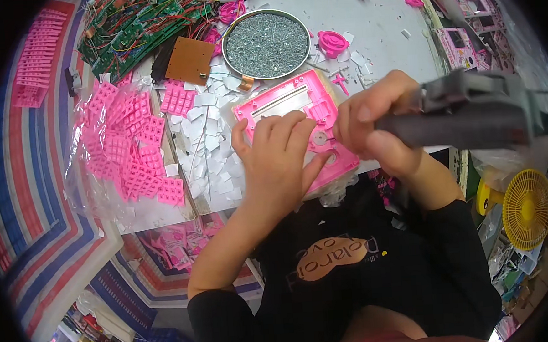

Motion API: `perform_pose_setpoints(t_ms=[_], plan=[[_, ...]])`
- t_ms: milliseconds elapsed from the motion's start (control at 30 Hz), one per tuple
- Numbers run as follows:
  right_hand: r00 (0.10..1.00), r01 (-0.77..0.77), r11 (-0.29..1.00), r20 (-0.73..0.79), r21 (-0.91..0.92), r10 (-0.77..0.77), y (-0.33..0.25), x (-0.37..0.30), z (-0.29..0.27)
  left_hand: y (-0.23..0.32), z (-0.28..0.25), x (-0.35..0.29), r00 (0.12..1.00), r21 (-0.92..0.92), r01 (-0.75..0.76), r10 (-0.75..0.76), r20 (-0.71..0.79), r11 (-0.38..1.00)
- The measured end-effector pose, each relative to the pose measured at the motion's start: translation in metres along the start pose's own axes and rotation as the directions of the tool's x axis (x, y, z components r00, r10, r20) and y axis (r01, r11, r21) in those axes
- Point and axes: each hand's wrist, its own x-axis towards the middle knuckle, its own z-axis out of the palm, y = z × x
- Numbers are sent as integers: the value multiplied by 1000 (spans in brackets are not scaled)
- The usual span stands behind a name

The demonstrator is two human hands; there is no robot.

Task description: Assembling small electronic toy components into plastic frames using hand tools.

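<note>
A pink plastic housing point(334, 175) lies at the near edge of the table, on a pale pad. A silvery strip point(282, 101) runs across its upper part. My left hand point(272, 149) rests over the housing with fingers and thumb spread, pressing on it. Wrapped round a dark electric screwdriver point(453, 125), my right hand point(381, 120) is closed at the housing's right side. Its fingertips are beside a small round part point(320, 138) in the housing. The tool's rear is blurred, and my fingers hide most of its tip.
Beyond the housing stands a round tin of screws point(266, 45). Pink keypads point(131, 145) in clear plastic and white square pieces point(205, 128) lie to the left. Wired green circuit boards point(143, 28) are piled at the far left. A yellow fan point(528, 209) stands at right.
</note>
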Motion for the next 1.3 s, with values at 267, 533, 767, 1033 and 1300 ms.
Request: perform_pose_setpoints(t_ms=[267,533,767,1033,1300], plan=[[986,-26,940,148,-340,80,22,-11,-6,-8,8,-4,995,143,-74,65,71,987],[975,-41,991,213,-128,68,41,-6,-16,-15,3,-11,993,66,-100,95,68,993],[997,66,992,30,108,-70,-8,23,-48,-73,-105,-70,729,266,676,-677,-103,687],[960,101,858,-178,-503,-218,-28,42,-39,-82,-120,-118,768,-45,596,-586,-257,802],[914,391,621,366,-679,-175,6,6,29,-9,-88,-90,682,-946,197,-657,321,-258]])
